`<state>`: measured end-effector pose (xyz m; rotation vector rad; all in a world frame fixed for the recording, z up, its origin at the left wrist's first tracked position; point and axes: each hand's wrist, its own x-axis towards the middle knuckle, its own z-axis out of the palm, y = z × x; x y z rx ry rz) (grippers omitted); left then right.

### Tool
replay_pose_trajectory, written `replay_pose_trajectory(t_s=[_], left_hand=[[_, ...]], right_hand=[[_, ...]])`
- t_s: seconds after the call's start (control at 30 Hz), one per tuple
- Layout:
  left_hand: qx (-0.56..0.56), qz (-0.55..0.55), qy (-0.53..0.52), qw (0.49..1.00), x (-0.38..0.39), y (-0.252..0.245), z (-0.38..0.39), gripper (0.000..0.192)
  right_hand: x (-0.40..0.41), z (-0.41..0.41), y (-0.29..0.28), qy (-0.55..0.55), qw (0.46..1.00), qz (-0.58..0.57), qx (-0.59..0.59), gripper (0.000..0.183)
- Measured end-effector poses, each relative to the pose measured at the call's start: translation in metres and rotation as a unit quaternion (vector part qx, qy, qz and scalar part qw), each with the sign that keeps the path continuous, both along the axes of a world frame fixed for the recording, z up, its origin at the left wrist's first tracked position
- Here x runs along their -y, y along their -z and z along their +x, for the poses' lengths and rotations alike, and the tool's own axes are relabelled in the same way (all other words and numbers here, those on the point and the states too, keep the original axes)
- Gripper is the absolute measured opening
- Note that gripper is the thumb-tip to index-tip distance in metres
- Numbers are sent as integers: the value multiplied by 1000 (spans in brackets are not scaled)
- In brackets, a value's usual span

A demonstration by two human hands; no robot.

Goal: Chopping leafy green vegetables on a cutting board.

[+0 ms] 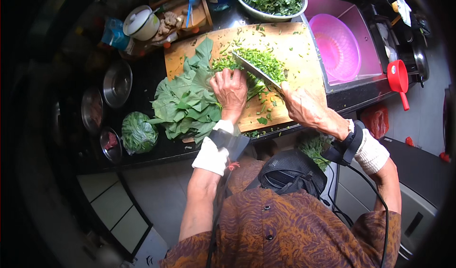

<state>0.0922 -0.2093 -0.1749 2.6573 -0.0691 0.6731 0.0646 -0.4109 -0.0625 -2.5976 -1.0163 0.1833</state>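
Observation:
My right hand (302, 106) grips a broad-bladed kitchen knife (257, 70), its blade slanting up and left across the wooden cutting board (302, 54). Under my left hand (229, 88) a bunch of leafy greens (188, 104) is pressed against the board. The large leaves spread to the left, over the board's edge, and the stems point right, beneath the blade. Finely chopped green stems (263, 59) lie heaped on the blade's far side. Small cut bits (263, 120) are scattered near the board's front edge.
A metal bowl of chopped greens (272, 17) stands behind the board. The sink at right holds a pink plastic basin (335, 47); a red ladle (397, 76) sits at the counter edge. Several metal bowls (117, 84) and bagged greens (139, 132) are at left. A lidded pot (141, 23) stands back left.

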Motion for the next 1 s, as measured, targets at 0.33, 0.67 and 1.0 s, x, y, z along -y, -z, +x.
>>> replay_pose_trajectory(t_s=[0.33,0.67,1.0], left_hand=[[14,29,-15,999,7,-1,-1,19],[-2,38,-23,999,-2,1,-3,14],[13,26,-21,999,6,5,-4,21]], right_hand=[[-6,15,83,75,994,16,80,33],[-11,7,-9,82,982,-39,-167,25],[-22,15,35,105,991,79,-37,21]])
